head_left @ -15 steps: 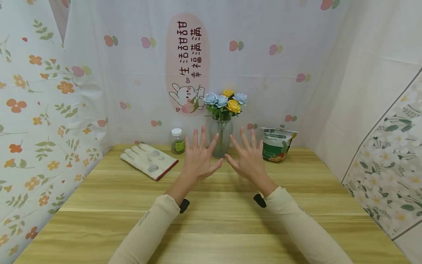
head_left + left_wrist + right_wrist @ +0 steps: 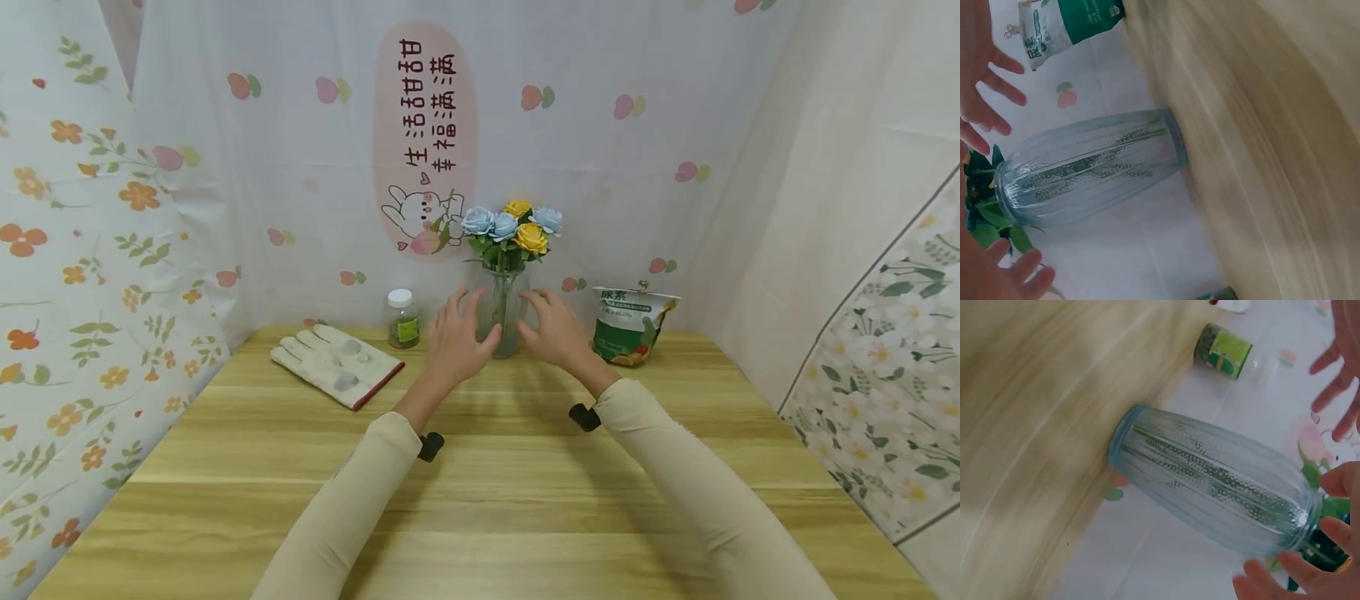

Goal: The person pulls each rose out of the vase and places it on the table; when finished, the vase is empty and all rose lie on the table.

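A clear ribbed glass vase [image 2: 504, 310] stands upright at the back of the table, holding blue and yellow roses [image 2: 517, 229] with green leaves. My left hand [image 2: 455, 340] is raised just left of the vase, its fingers spread and loosely bent. To the right of the vase, my right hand [image 2: 557, 335] faces it in the same loose pose. Both hands hold nothing. In the left wrist view a gap shows between the left fingers [image 2: 1025, 265] and the glass. The right wrist view has the right fingertips [image 2: 1300, 565] close by the vase's mouth.
Left of the hands lies a whitish work glove [image 2: 337, 365] with a red cuff. Behind it stands a small white-capped jar [image 2: 403, 321] with a green label. A clipped green-and-white bag [image 2: 630, 329] stands at right. Printed cloth [image 2: 300, 150] hangs behind the wooden table [image 2: 495, 483].
Both hands have gone from flat, widely spread fingers to loosely bent ones, and have turned inward on either side of the vase. The head view has shifted slightly.
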Demonstrator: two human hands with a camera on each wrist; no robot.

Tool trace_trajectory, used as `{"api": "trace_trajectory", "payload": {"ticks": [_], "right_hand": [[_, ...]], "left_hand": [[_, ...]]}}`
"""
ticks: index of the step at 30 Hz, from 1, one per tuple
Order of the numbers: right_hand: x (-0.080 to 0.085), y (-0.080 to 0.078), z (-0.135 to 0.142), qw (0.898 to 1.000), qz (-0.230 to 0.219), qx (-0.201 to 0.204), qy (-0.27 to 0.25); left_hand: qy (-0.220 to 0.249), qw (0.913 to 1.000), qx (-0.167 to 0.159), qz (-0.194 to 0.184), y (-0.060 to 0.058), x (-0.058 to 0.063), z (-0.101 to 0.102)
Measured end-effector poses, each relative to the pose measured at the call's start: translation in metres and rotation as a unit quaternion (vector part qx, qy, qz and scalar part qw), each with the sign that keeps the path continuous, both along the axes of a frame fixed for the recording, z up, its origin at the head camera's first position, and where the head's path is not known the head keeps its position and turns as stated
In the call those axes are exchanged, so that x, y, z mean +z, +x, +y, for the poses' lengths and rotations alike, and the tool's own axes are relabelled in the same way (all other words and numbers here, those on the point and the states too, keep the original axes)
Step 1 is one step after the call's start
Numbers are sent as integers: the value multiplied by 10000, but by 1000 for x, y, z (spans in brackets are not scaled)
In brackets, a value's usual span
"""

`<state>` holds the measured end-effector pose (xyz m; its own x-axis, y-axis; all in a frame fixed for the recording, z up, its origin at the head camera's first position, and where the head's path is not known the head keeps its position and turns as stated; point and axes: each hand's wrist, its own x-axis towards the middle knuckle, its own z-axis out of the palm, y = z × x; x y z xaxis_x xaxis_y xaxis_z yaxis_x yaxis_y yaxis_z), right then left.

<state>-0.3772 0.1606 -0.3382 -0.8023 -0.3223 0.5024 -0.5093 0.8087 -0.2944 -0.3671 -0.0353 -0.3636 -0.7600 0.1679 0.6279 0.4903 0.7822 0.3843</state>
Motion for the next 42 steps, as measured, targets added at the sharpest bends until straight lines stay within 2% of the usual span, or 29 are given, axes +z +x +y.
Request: {"api": "trace_trajectory", "payload": {"ticks": [4, 9, 13, 16, 19, 22, 25, 32, 38, 42], "right_hand": [[6, -11, -3, 9961, -593, 134, -633], [6, -24, -6, 9886, -904, 187, -1191], [2, -33, -10, 9826, -1004, 446, -1501], [3, -36, -13, 9792, -843, 508, -1772], [7, -37, -17, 9786, -474, 470, -1944], [12, -38, -21, 9836, -130, 352, -1765], [13, -40, -25, 9881, 24, 222, -1522], [15, -42, -27, 9848, -148, 117, -1724], [16, -43, -26, 9854, -328, 6, -1669], [18, -45, -25, 9857, -380, -88, -1641]], "left_hand": [[758, 9957, -262, -459, -14, 5, 5], [1303, 9841, -437, -1129, -26, 12, 4], [1857, 9688, -532, -1552, -37, 15, 3], [2003, 9637, -618, -1653, -43, 18, 6], [1914, 9658, -675, -1612, -47, 20, 9], [1774, 9699, -586, -1562, -50, 21, 13], [1749, 9723, -540, -1453, -54, 20, 16], [1674, 9777, -663, -1079, -61, 14, 21], [1661, 9762, -687, -1212, -65, 14, 26], [1547, 9781, -505, -1299, -68, 14, 31]]}}
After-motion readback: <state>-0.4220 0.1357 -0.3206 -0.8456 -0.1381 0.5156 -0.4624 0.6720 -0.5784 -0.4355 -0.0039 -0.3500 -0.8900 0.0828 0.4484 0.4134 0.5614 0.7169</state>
